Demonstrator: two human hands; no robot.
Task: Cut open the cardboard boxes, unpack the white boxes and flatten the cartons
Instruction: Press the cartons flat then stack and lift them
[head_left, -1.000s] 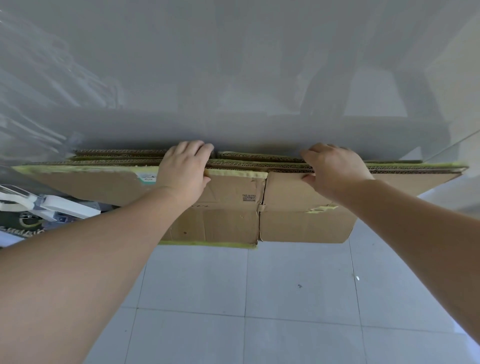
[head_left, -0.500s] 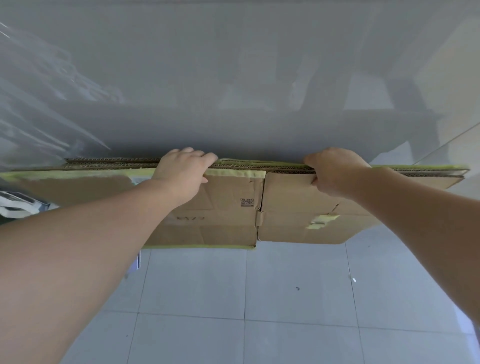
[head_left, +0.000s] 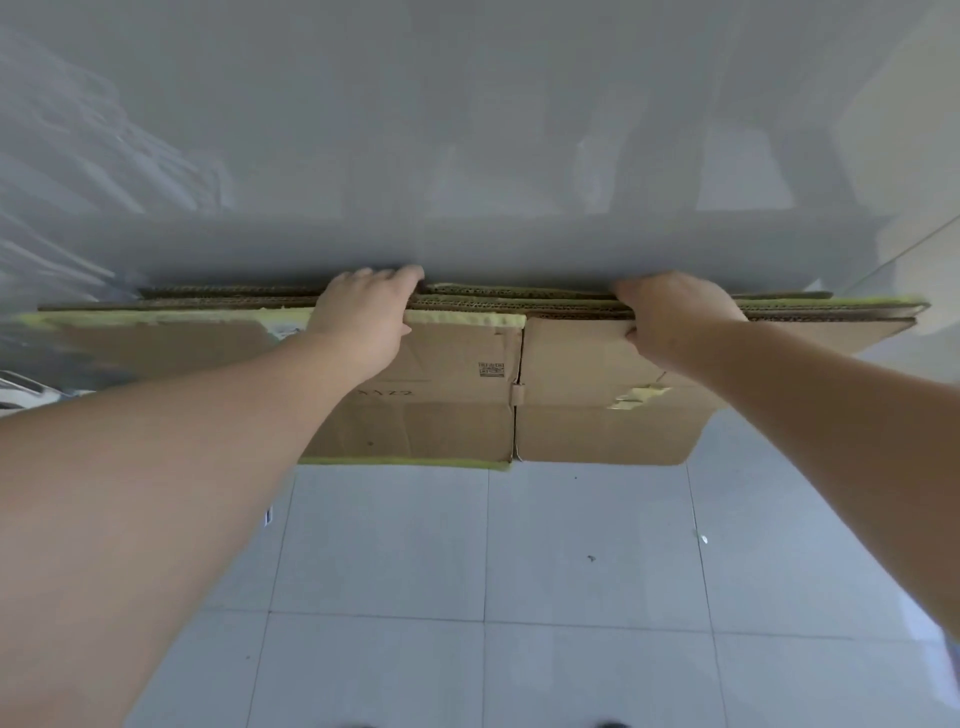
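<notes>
- Against the pale grey wall (head_left: 467, 130), flattened cartons (head_left: 597, 410) are standing on edge as a stack, several corrugated layers showing along the top edge, the nearest brown face turned toward the camera.
- Left hand (head_left: 363, 322) is gripping the stack's top edge left of centre; its fingers (head_left: 395, 275) are curling over the far side, thumb lying on the near face.
- Right hand (head_left: 670, 317) is gripping the same top edge right of centre; knuckles are bending over the corrugated layers, thumb pressing on the near face. Fingertips are hidden behind the cardboard.
- Both forearms are reaching forward from the lower corners, well apart from each other.
- Near face is showing a vertical seam (head_left: 517, 395) between two panels, roughly midway between the hands.
- Yellow-green tape (head_left: 405, 461) is running along the bottom edge of the left panel and along the top edge to the left; a torn scrap of tape (head_left: 636, 397) is sticking to the right panel below the right hand.
- Small printed label (head_left: 491, 369) is sitting on the left panel just beside the seam; text too small to read.
- Stack's lower edge is sitting above the light tiled floor (head_left: 571, 571) in the view; whether it is touching the floor, cannot tell.
- Something white (head_left: 21, 392) is showing at the far left edge, too cut off to identify.
</notes>
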